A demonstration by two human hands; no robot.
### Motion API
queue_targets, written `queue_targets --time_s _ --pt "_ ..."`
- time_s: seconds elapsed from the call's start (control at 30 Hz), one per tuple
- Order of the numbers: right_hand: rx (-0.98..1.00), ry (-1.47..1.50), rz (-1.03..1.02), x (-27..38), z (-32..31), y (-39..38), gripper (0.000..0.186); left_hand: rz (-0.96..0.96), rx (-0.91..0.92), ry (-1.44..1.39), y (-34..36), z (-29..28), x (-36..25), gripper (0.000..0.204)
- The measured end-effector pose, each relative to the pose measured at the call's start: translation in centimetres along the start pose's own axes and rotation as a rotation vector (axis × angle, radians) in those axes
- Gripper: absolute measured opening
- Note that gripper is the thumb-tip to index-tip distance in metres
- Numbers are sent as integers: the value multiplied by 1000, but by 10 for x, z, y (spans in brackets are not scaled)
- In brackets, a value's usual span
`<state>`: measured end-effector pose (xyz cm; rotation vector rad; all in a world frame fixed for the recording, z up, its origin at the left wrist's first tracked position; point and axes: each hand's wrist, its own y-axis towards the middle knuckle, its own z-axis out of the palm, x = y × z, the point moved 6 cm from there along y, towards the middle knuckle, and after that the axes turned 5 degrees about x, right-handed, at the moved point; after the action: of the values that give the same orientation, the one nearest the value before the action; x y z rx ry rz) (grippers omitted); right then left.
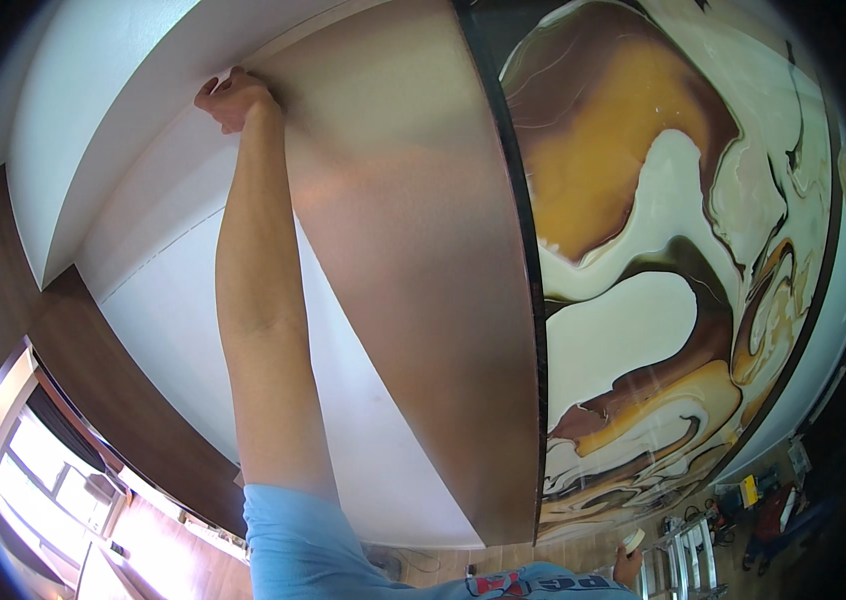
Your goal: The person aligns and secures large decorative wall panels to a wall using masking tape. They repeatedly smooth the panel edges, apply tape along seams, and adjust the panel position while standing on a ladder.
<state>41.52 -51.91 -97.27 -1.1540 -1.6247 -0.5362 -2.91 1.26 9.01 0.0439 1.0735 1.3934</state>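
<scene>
My left arm reaches up across a metallic bronze wedge-shaped panel. My left hand is at its upper corner against the white trim, with fingers curled; whatever they grip is hidden. A white surface shows behind the arm. A dark strip borders the bronze panel on the right, beside a glossy marbled brown, ochre and cream panel. At the bottom right, by my shirt, my right hand is closed round a small cream object, perhaps a roll.
Dark wood panelling curves along the left, above a bright window. An aluminium ladder is low on the right, near tools. Another person in dark red and blue is at the far lower right.
</scene>
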Motion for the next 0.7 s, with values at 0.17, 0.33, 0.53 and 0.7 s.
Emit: queue_targets --time_s 0.17,0.33,0.53,0.7 --pt "-17 48 -19 -1 1 1 37 -7 -8 21 2 0 -2 43" --pt "5 29 25 3 3 -1 39 -45 7 20 -3 -3 -6 42" --pt "8 -1 47 14 3 -9 40 -167 21 -9 -8 -6 -11 44" --pt "17 30 -12 7 -1 -9 38 -166 86 -34 -4 -5 -8 44"
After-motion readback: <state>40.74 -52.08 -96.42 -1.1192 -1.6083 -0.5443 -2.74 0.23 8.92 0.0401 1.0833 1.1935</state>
